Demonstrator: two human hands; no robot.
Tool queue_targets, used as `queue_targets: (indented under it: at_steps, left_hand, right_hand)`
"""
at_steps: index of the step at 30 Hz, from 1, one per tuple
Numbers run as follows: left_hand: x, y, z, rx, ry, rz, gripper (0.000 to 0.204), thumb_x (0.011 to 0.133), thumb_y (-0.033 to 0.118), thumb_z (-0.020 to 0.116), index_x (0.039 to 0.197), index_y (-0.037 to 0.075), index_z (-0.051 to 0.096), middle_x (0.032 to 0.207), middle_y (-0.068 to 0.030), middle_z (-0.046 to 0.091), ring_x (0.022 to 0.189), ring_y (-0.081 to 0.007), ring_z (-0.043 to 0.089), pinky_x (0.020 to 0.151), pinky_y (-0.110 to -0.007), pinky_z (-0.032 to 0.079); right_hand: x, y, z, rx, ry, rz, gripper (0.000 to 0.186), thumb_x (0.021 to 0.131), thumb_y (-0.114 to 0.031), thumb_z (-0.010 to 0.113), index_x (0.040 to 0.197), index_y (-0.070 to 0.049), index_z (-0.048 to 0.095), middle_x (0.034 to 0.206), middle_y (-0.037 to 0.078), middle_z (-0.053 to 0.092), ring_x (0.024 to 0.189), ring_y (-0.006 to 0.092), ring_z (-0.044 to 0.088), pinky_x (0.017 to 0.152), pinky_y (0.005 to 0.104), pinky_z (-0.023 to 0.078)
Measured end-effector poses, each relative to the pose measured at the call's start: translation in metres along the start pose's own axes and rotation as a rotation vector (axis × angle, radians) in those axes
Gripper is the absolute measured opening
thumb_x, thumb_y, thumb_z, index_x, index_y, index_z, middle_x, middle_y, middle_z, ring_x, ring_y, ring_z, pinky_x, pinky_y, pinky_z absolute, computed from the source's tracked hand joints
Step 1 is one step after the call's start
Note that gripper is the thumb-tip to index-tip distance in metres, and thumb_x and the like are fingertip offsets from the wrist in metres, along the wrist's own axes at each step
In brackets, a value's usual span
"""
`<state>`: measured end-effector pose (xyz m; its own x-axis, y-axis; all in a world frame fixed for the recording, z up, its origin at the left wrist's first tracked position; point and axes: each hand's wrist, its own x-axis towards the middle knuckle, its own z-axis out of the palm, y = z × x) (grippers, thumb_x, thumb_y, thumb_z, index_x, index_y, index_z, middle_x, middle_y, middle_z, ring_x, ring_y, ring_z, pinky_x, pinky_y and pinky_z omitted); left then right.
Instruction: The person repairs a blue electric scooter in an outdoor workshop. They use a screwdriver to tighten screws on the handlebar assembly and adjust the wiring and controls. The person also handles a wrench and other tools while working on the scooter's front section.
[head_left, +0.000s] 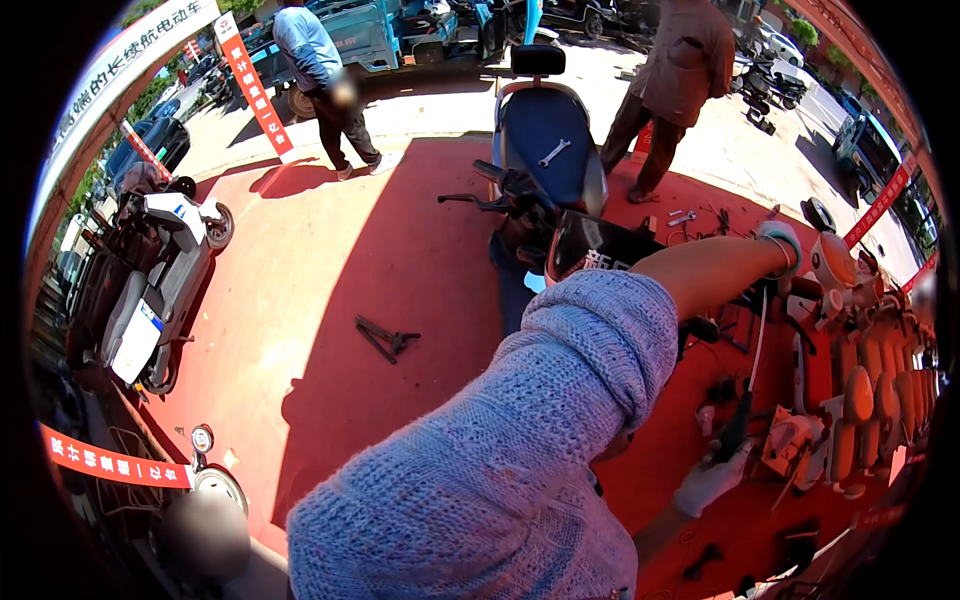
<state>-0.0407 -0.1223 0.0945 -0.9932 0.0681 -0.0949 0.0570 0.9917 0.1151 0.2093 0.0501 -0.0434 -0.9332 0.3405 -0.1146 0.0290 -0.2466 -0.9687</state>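
My left arm, in a pushed-up grey knit sleeve, stretches across to the right over the front of an electric scooter (600,245). At its end my left hand (782,243), in a pale glove, is small in view and its fingers are hidden. Lower down, my gloved right hand (715,482) is wrapped round the dark handle of a long screwdriver (738,425). The thin metal shaft points up towards the left hand; whether its tip touches anything I cannot tell. On the scooter's blue seat (545,130) lies a wrench (553,152).
A metal stand-like part (385,338) lies on the red floor (400,420). Tools (683,217) are scattered beyond the scooter. Several parked scooters (870,390) line the right; another scooter (150,290) stands left. Two people (312,70) stand at the back, one beside the seat.
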Motion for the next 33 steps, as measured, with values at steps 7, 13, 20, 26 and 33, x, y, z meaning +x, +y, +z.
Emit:
queue_targets:
  at_steps: [7,13,20,26,33]
  left_hand:
    - [0.011,-0.006,0.003,-0.007,0.041,0.101,0.052,0.055,0.052,0.076,0.097,0.021,0.071,0.090,0.0018,0.068,0.082,-0.0143,0.066,0.070,-0.034,0.053]
    - [0.028,-0.009,0.007,-0.048,-0.009,0.059,0.053,0.054,0.053,0.076,0.098,0.021,0.071,0.091,0.0022,0.069,0.083,-0.0135,0.066,0.070,-0.035,0.053]
    - [0.043,-0.012,0.016,-0.045,-0.105,0.103,0.055,0.058,0.054,0.075,0.102,0.021,0.070,0.094,0.0003,0.068,0.084,-0.0165,0.065,0.070,-0.037,0.052]
    - [0.031,-0.006,0.010,-0.026,-0.130,0.173,0.057,0.064,0.054,0.073,0.107,0.017,0.068,0.098,-0.0018,0.067,0.087,-0.0189,0.063,0.075,-0.038,0.050]
    - [0.053,-0.014,0.021,-0.057,-0.139,0.204,0.062,0.062,0.058,0.074,0.106,0.015,0.068,0.099,-0.0034,0.067,0.087,-0.0203,0.063,0.076,-0.038,0.050]
  right_hand:
    - [0.004,0.013,-0.005,-0.365,-0.148,-0.540,0.041,0.099,-0.036,0.040,0.107,0.000,0.057,0.081,0.002,0.056,0.058,0.0059,0.044,0.047,0.0187,0.031]
    - [0.002,0.004,-0.007,-0.122,-0.052,-0.178,0.039,0.098,-0.034,0.043,0.113,-0.001,0.057,0.070,-0.001,0.052,0.050,0.0051,0.038,0.044,0.0188,0.030]
    - [0.029,0.005,-0.030,0.269,-0.488,0.206,0.038,0.096,-0.034,0.050,0.115,-0.002,0.057,0.076,0.001,0.054,0.047,0.0053,0.035,0.040,0.0220,0.028]
    - [-0.003,-0.008,0.001,-0.168,-0.200,-0.038,0.035,0.095,-0.035,0.052,0.108,-0.004,0.059,0.073,0.001,0.055,0.044,0.0043,0.036,0.038,0.0210,0.026]
    - [0.027,-0.001,-0.025,0.448,-0.529,0.470,0.040,0.095,-0.042,0.049,0.116,-0.009,0.056,0.072,0.001,0.058,0.042,0.0037,0.035,0.039,0.0173,0.026]
